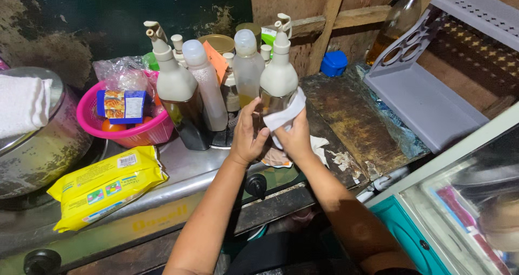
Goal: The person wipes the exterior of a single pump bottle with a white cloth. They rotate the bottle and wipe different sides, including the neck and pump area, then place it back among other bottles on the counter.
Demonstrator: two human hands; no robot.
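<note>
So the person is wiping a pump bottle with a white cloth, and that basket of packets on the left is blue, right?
Not quite: the basket is pink, as the head view shows. The rest holds: the left hand steadies the pump bottle while the right hand wipes it with a white cloth.

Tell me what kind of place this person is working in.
Most likely a small home kitchen. The left hand steadies a pump bottle among other condiment bottles while the right hand presses a white cloth to it, above a stove knob, with a metal pot nearby.
</note>
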